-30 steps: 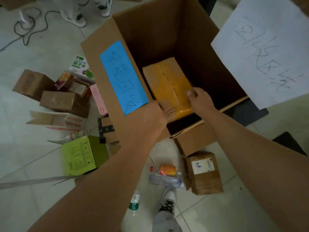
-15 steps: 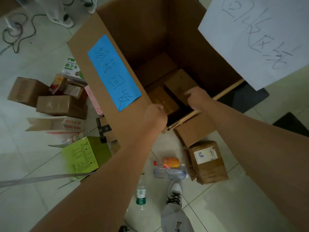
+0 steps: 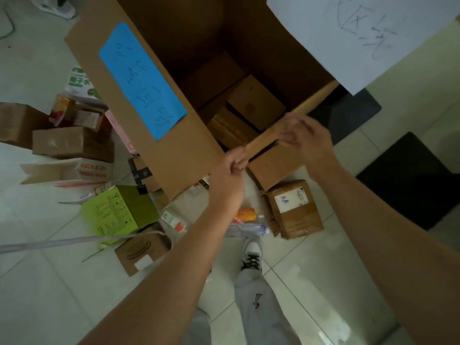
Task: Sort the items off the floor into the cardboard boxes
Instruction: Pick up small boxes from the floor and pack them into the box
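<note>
Head view: my left hand (image 3: 230,168) curls at the near corner of the box (image 3: 194,145); right hand (image 3: 308,143) blurred over its rim; neither grasp clear. Parcel (image 3: 296,215) lies just outside that rim, nearer my right.

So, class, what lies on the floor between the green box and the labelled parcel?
Head view: a small packet, an orange bottle, a clear bottle.

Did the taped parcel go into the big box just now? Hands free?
Yes. Both hands lowered the taped parcel into the big cardboard box and let go; it now lies inside among other cartons. The left hand and right hand have come back up to the near rim, the right blurred. The green carton, labelled parcel and bottles stay on the floor.
</note>
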### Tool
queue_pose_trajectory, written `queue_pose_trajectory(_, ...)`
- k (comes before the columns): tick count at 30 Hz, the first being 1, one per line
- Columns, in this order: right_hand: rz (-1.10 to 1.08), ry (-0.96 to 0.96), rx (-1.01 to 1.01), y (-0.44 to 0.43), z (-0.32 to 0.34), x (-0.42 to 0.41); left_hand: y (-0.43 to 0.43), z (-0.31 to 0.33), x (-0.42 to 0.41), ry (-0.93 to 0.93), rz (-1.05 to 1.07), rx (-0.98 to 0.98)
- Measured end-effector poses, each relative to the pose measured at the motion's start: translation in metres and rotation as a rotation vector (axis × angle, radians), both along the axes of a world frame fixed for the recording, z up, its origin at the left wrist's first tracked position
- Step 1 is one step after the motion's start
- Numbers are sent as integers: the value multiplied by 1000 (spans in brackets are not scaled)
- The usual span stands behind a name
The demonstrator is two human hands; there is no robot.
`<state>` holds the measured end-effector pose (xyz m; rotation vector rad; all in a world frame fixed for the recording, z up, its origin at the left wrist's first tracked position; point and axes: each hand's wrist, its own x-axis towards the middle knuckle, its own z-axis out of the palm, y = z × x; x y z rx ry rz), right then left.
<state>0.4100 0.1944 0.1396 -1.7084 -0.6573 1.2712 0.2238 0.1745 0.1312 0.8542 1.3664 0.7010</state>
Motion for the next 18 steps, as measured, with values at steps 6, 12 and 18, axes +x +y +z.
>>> queue_pose_trajectory(6, -368, 47, -455, -159, -48, 28, -138, -35, 14, 294, -226, -252)
queue_pose_trajectory(12, -369, 170, -795, -262, -110, 44, -192, -75, 23, 491, -521, -299)
queue_pose_trajectory(18, -311, -34, -751, -276, -156, 57, -186, -104, 44, 550, -673, -305)
